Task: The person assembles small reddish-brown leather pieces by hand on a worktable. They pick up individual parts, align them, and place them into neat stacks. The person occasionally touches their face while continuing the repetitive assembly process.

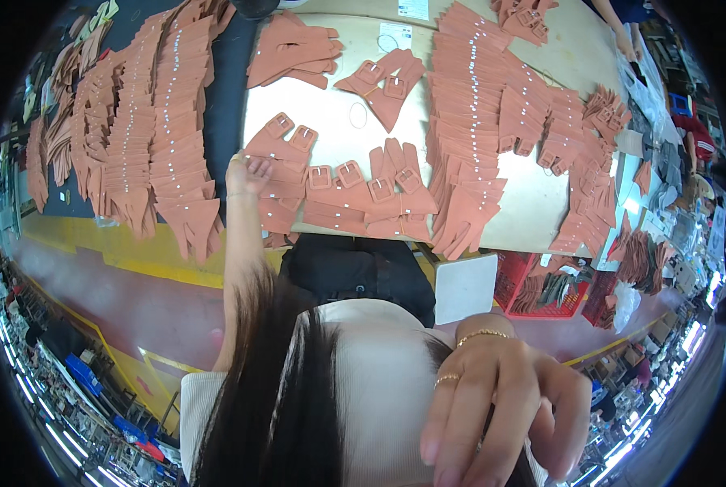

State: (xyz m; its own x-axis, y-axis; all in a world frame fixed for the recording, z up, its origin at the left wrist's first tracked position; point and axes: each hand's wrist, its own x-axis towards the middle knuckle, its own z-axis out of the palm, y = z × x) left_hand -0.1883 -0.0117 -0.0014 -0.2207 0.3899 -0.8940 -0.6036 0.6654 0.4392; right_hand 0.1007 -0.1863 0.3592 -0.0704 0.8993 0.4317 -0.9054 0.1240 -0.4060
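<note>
My left hand [249, 174] rests palm up at the left edge of the pale tabletop, its fingers loosely curled and apart, with nothing visible in it. Beside its fingertips lie terracotta glove pieces with two square buckles [290, 132]. Close to the camera, at the lower right, my right hand [499, 402] is raised in front of my body. Its fingers are bent and spread, holding nothing I can see; the fingertips are partly cut off. More buckled glove pieces [337, 176] lie nearby, and a banded pair [399, 183] sits to their right.
Long overlapping rows of terracotta glove pieces [470, 122] cover the table [521, 203]; others [176, 122] lie on a dark surface at left. A flat stack [294, 50] lies at the back. Below right are a white stool [466, 290] and a red crate [541, 284].
</note>
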